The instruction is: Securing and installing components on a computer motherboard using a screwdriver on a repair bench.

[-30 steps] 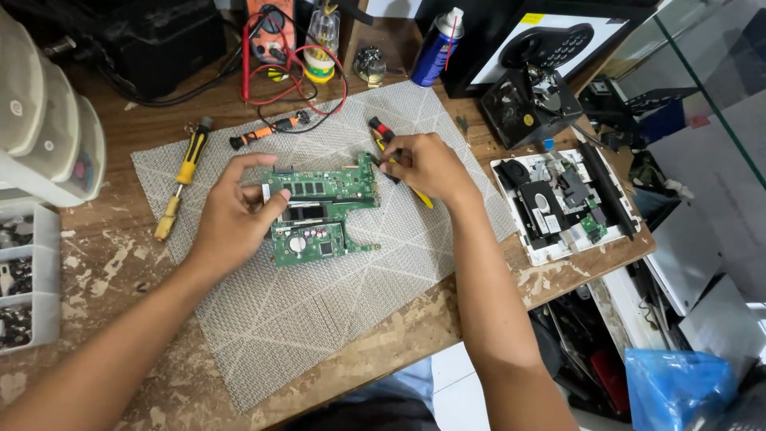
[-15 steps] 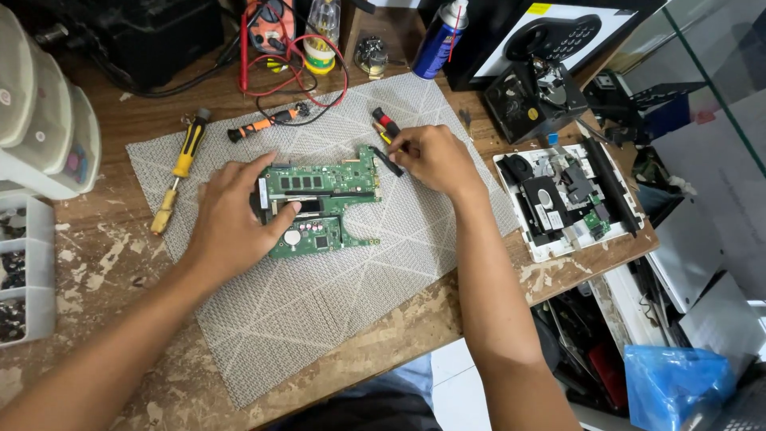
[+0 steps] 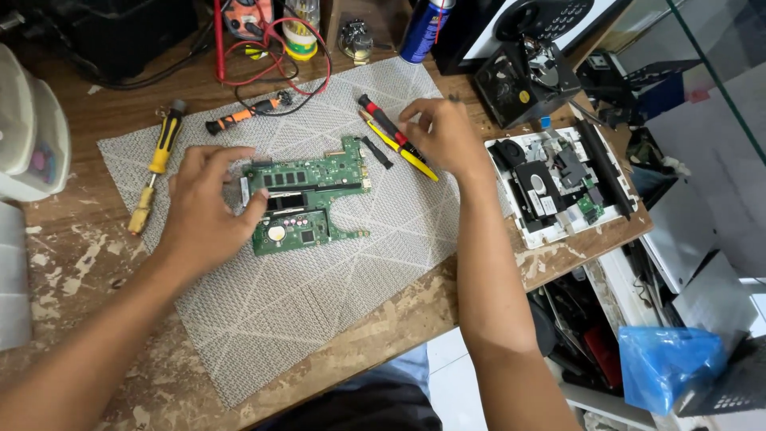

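Spray can, blue bag, perhaps multimeter

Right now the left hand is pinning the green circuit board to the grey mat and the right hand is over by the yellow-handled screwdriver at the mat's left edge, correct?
Not quite. The left hand does rest on the green circuit board on the grey mat, but the right hand is at the red and yellow tools right of the board. The yellow-handled screwdriver lies untouched. The head view shows this.
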